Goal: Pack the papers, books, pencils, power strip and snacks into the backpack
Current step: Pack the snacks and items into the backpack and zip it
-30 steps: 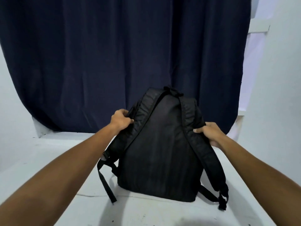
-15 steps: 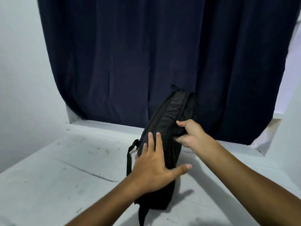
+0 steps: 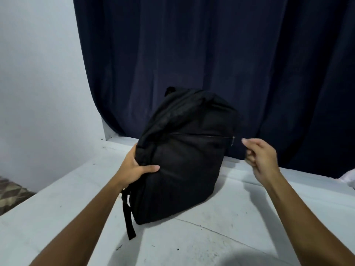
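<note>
A black backpack (image 3: pixel 184 156) stands upright on the white table (image 3: pixel 240 223), its front panel with a zipped pocket turned toward me. My left hand (image 3: pixel 135 166) grips its left side, thumb across the front and fingers behind. My right hand (image 3: pixel 261 158) hovers just right of the bag near the pocket's zipper pull (image 3: pixel 233 140), fingers loosely curled, holding nothing. One strap (image 3: pixel 127 217) hangs down at the lower left. No papers, books, pencils, power strip or snacks are in view.
A dark navy curtain (image 3: pixel 211 54) hangs right behind the bag. A white wall (image 3: pixel 38 73) closes the left side. The table's left edge runs diagonally, with patterned floor (image 3: pixel 11 194) below it. Something white (image 3: pixel 348 177) lies at the far right edge.
The backpack has been rotated from straps facing me, through side-on, to front facing me. My left hand went from flat on it to gripping its side. My right hand let go.
</note>
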Demonstrator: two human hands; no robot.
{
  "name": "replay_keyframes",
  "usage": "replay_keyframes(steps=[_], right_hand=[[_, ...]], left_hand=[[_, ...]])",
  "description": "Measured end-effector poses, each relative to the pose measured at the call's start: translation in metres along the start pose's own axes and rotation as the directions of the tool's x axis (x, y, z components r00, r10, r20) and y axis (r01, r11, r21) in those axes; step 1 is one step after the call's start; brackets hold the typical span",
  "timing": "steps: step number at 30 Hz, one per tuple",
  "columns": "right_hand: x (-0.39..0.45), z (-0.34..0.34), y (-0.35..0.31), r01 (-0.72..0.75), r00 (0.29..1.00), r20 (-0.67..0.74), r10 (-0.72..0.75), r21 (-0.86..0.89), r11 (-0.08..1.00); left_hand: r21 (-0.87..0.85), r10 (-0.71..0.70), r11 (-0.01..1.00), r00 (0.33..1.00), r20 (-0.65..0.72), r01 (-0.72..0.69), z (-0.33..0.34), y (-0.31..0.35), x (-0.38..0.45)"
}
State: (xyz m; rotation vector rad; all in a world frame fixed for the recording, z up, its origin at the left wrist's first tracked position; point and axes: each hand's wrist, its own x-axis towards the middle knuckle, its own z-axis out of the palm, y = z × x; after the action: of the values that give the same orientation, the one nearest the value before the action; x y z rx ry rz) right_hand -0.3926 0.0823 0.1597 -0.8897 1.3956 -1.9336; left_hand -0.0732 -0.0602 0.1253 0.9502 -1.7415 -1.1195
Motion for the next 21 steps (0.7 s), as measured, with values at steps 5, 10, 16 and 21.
replay_keyframes(steps=[5, 10, 16, 21], right_hand=[[0.034, -0.006, 0.067, -0.234, 0.946, 0.218, 0.241, -0.057, 0.971], [0.051, 0.023, 0.097, -0.315, 0.922, 0.274, 0.273, 0.12, 0.941], [0.034, 0.028, 0.105, -0.117, 0.989, 0.1, 0.108, 0.08, 0.99], [0.023, 0.018, 0.107, -0.081, 0.992, -0.086, 0.09, 0.1, 0.992]], left_hand=[[-0.046, -0.111, 0.991, 0.973, 0.204, 0.123, -0.032, -0.011, 0.051], [-0.059, -0.177, 0.976, 0.92, 0.351, 0.21, -0.045, -0.029, 0.097], [-0.145, -0.139, 0.962, 0.87, 0.474, 0.233, -0.036, -0.052, 0.132], [0.036, 0.14, 0.989, 0.98, 0.144, -0.147, -0.018, -0.067, 0.143]])
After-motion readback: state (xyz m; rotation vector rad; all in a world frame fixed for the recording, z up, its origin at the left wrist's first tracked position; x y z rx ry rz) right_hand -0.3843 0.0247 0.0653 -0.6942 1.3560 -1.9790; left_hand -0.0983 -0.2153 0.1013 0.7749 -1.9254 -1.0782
